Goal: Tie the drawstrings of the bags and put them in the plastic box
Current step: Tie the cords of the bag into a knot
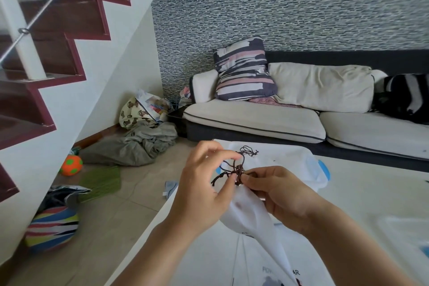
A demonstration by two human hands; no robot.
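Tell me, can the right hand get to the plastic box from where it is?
Probably yes: the plastic box lies just beyond the right hand, nothing between, but that hand pinches the white bag.

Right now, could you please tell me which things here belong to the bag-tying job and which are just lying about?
Job: white bag, dark drawstring, plastic box, left hand, right hand.

Lying about: striped pillow, orange ball, grey cloth, striped ball.
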